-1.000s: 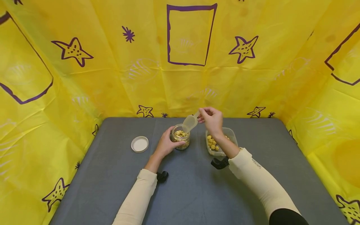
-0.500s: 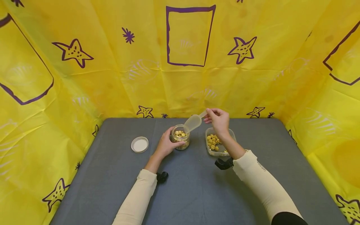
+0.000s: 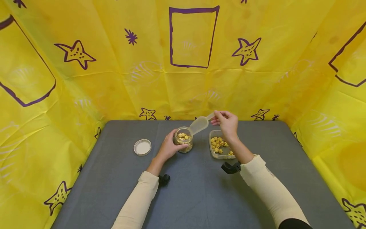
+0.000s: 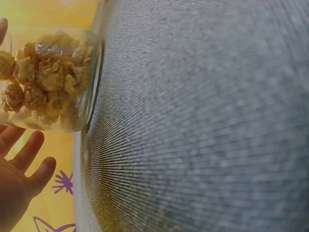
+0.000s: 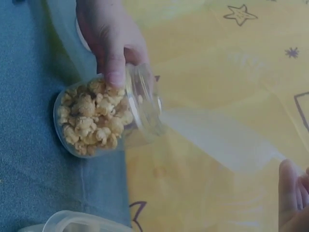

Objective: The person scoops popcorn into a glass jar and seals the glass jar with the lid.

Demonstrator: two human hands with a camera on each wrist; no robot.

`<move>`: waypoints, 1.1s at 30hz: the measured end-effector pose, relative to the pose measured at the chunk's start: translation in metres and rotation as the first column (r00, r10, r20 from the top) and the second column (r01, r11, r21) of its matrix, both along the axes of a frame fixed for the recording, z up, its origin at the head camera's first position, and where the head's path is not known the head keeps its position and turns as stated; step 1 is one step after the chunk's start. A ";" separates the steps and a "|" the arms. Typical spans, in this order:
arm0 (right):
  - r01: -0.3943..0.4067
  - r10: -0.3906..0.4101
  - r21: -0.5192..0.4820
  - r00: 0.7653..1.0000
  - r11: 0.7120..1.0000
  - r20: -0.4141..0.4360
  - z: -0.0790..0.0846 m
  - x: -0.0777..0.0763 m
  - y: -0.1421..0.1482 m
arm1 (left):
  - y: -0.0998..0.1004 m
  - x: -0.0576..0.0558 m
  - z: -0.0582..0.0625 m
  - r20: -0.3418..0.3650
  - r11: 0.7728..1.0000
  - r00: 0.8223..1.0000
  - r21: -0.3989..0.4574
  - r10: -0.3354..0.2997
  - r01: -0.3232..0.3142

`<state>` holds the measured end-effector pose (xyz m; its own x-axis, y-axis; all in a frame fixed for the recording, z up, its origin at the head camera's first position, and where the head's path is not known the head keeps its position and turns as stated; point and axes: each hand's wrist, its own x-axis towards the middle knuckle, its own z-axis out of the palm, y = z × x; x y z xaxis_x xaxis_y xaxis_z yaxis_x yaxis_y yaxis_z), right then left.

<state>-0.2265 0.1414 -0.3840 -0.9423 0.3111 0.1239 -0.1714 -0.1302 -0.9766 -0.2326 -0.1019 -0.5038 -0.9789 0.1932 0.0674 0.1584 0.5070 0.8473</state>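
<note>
A glass jar holding caramel popcorn stands on the table. My left hand grips the jar near its neck, thumb across the front and fingers behind. Pinched by its handle in my right hand is a translucent plastic scoop, tilted with its tip down at the jar's rim. No popcorn shows in the scoop. Under my right wrist sits a clear plastic container with popcorn pieces in it; the forearm hides part of its right side.
A round lid lies on the grey table, left of the jar. Yellow printed cloth hangs behind the table and along both sides. Each wrist carries a black camera mount.
My right hand has moved right, drawing the scoop back from over the jar's mouth to its rim. More of the container shows. My left hand and the jar stay in place.
</note>
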 end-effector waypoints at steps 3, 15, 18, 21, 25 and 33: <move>-0.001 0.001 -0.001 1.000 1.000 -0.013 0.001 0.003 0.005 | 0.001 0.000 0.000 0.007 1.000 1.000 -0.001 -0.006 0.006; 0.057 -0.057 -0.008 0.998 0.998 -0.033 -0.002 0.011 0.026 | -0.003 0.000 0.002 -0.010 1.000 1.000 -0.003 -0.029 0.029; 0.079 -0.080 -0.036 0.996 0.996 -0.033 -0.004 0.012 0.032 | -0.004 0.000 0.001 -0.014 1.000 0.999 -0.001 -0.031 0.031; 0.093 -0.096 -0.069 0.995 0.993 -0.042 -0.003 0.013 0.037 | -0.004 -0.001 0.001 -0.020 1.000 1.000 0.007 -0.025 0.025; 0.112 -0.116 -0.086 0.993 0.990 -0.038 -0.004 0.015 0.044 | -0.004 0.000 0.000 -0.009 0.999 1.000 0.013 -0.030 0.030; 0.166 -0.165 -0.126 0.986 0.978 0.024 -0.009 0.021 0.058 | -0.004 0.002 -0.003 0.000 0.999 1.000 0.030 -0.019 0.019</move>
<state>-0.2054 0.1994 -0.3928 -0.8777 0.4752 0.0610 -0.1882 -0.2248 -0.9561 -0.2301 -0.1058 -0.5063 -0.9750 0.2097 0.0729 0.1673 0.4779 0.8623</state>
